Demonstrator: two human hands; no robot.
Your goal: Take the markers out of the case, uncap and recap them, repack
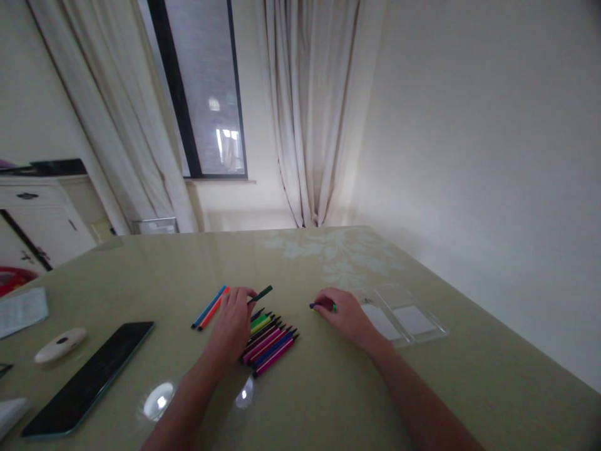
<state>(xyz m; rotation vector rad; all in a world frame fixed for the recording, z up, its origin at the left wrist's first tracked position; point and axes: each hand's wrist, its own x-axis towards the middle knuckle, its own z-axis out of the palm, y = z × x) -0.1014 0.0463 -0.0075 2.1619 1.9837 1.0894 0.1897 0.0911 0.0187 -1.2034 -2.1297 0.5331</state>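
My left hand (235,319) is closed on a dark green marker (263,293), whose end sticks out to the right past the fingertips. Below and beside this hand lies a slanted row of uncapped markers (267,347) in pink, blue, black and green, dark tips pointing up and right; the hand hides part of it. A blue marker (209,307) and an orange marker (213,309) lie side by side just left of the hand. Further right, my right hand (345,313) is pinched around small blue, yellow and green pieces that look like marker caps (313,307).
A clear plastic case (408,316) lies flat beyond my right wrist. On the left are a black tablet (94,376), a whitish oval object (61,346) and a folded pale cloth or paper (23,311). The table (323,401) meets a wall on the right.
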